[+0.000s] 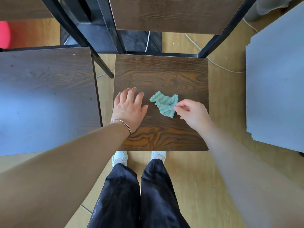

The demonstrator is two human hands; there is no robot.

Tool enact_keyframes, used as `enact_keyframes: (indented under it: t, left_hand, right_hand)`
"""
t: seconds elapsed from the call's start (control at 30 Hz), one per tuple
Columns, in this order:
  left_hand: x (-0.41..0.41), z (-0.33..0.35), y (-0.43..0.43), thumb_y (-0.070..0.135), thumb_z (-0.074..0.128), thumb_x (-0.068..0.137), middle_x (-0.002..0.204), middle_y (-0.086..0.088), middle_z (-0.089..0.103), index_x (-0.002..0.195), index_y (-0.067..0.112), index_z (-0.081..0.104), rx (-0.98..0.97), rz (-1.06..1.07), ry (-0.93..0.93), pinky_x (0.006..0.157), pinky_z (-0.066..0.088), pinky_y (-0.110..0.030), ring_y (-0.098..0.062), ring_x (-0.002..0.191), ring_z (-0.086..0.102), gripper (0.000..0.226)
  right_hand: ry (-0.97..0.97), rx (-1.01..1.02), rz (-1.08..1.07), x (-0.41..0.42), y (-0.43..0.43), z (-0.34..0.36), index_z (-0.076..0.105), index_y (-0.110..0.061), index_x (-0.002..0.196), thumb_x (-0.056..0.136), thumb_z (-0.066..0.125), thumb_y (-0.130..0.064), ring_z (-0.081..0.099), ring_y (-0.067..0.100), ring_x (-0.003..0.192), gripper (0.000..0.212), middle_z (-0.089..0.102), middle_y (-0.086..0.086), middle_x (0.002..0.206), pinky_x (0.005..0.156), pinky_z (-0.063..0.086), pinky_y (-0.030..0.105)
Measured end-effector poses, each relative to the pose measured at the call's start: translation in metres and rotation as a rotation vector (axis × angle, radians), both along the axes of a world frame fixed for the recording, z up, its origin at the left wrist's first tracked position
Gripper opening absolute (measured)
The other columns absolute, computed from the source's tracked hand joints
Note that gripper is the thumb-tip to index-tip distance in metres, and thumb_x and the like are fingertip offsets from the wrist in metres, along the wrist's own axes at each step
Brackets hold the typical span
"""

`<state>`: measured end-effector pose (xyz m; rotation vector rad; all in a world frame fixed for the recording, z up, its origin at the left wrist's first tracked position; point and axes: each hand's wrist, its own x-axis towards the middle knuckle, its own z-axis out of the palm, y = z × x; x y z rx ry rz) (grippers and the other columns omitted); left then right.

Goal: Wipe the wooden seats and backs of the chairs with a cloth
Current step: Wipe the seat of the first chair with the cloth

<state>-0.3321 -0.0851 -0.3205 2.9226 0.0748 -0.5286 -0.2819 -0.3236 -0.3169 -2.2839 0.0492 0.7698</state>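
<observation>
Neighbouring seat: a second dark wooden chair seat (46,99) stands just left of the one being worked on, catching a pale glare.
Left hand: the left hand (129,109) lies flat on the middle chair seat (161,74) near its left edge, fingers straight and slightly spread, gripping nothing; a thin bracelet (125,124) sits at the wrist.
Cloth: a crumpled green-and-white cloth (164,103) lies on the same seat, a little right of centre, between the two hands. It is clear of the left hand and touching the right.
Right hand: the right hand (194,112), a little blurred, pinches the cloth's right edge between thumb and fingertips.
Chair back: the wooden chair back (164,14) rises beyond the seat in a black frame.
Far right: a grey board (276,88) stands beside the chair.
Below: white shoes (120,157) on a pale wood floor (197,178).
</observation>
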Motion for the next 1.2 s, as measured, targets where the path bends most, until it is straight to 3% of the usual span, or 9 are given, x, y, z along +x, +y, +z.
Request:
enact_keyframes:
  t: [0.1,0.23,0.33,0.5,0.73,0.87,0.97,1.1,1.2]
  left_hand:
    - [0.013,0.000,-0.020,0.047,0.033,0.100,0.148,-0.008,0.035,0.144,0.021,0.035,-0.061,0.080,0.041,0.111,0.028,-0.047,-0.032,0.135,0.030,0.051]
    - [0.040,-0.002,-0.045,0.046,0.033,0.101,0.141,-0.006,0.040,0.145,0.023,0.032,-0.138,0.173,0.109,0.104,0.033,-0.044,-0.031,0.128,0.036,0.050]
    - [0.064,-0.006,-0.058,0.044,0.037,0.100,0.141,-0.006,0.041,0.145,0.024,0.032,-0.159,0.077,0.173,0.102,0.035,-0.044,-0.031,0.127,0.038,0.050]
    - [0.093,-0.017,-0.072,0.043,0.045,0.097,0.136,-0.005,0.044,0.140,0.027,0.041,-0.028,-0.162,0.214,0.100,0.037,-0.043,-0.030,0.122,0.041,0.045]
    - [0.097,-0.027,-0.069,0.040,0.060,0.092,0.124,-0.004,0.052,0.132,0.025,0.044,-0.039,-0.277,0.339,0.089,0.042,-0.040,-0.028,0.111,0.049,0.046]
    - [0.089,-0.027,-0.057,0.040,0.062,0.091,0.111,-0.001,0.055,0.113,0.026,0.057,-0.049,-0.195,0.347,0.082,0.041,-0.034,-0.025,0.104,0.049,0.027]
    - [0.085,-0.021,-0.050,0.037,0.062,0.087,0.106,0.002,0.052,0.095,0.027,0.060,-0.131,-0.097,0.319,0.084,0.045,-0.036,-0.023,0.105,0.048,0.013]
    - [0.084,-0.001,-0.037,0.025,0.061,0.087,0.084,0.002,0.055,0.098,0.022,0.055,-0.302,0.129,0.343,0.051,0.036,-0.026,-0.015,0.064,0.052,0.014]
    - [0.086,0.010,-0.023,0.015,0.063,0.085,0.096,0.004,0.058,0.107,0.022,0.054,-0.415,0.246,0.254,0.052,0.036,-0.022,-0.015,0.071,0.055,0.026]
  right_hand:
    - [0.006,-0.011,-0.094,-0.006,-0.018,-0.003,0.071,-0.022,0.086,0.093,0.060,-0.040,0.069,0.009,0.071,0.022,0.070,-0.010,0.076,0.076,0.059,0.042]
    - [-0.023,-0.049,-0.123,-0.009,-0.036,-0.009,0.068,-0.021,0.085,0.090,0.067,-0.033,0.067,0.013,0.073,0.013,0.068,-0.009,0.078,0.075,0.058,0.042]
    - [0.015,-0.067,-0.182,-0.008,-0.048,-0.013,0.064,-0.022,0.093,0.087,0.067,-0.024,0.066,0.016,0.079,0.007,0.064,-0.008,0.087,0.077,0.058,0.042]
    - [0.102,-0.101,-0.209,-0.005,-0.062,-0.023,0.057,-0.023,0.124,0.089,0.066,-0.025,0.066,0.018,0.087,0.037,0.061,-0.007,0.094,0.080,0.058,0.043]
    - [0.099,-0.232,-0.160,-0.001,-0.062,-0.032,0.066,-0.019,0.108,0.092,0.063,-0.029,0.061,0.014,0.090,0.019,0.064,-0.006,0.098,0.071,0.049,0.028]
    - [0.113,-0.174,-0.246,0.002,-0.056,-0.032,0.064,-0.023,0.101,0.094,0.062,-0.024,0.069,0.018,0.076,0.007,0.065,-0.005,0.090,0.069,0.061,0.041]
    - [0.109,-0.131,-0.298,0.008,-0.046,-0.026,0.063,-0.020,0.102,0.096,0.059,-0.017,0.070,0.015,0.064,0.008,0.065,-0.001,0.091,0.059,0.061,0.037]
    - [0.110,0.052,-0.404,0.022,-0.031,-0.015,0.063,-0.013,0.103,0.096,0.057,-0.009,0.071,0.013,0.060,0.009,0.068,0.006,0.088,0.063,0.062,0.034]
    - [0.051,0.085,-0.369,0.035,-0.021,-0.008,0.063,-0.015,0.100,0.095,0.058,-0.010,0.072,0.010,0.069,0.009,0.070,0.005,0.090,0.074,0.061,0.036]
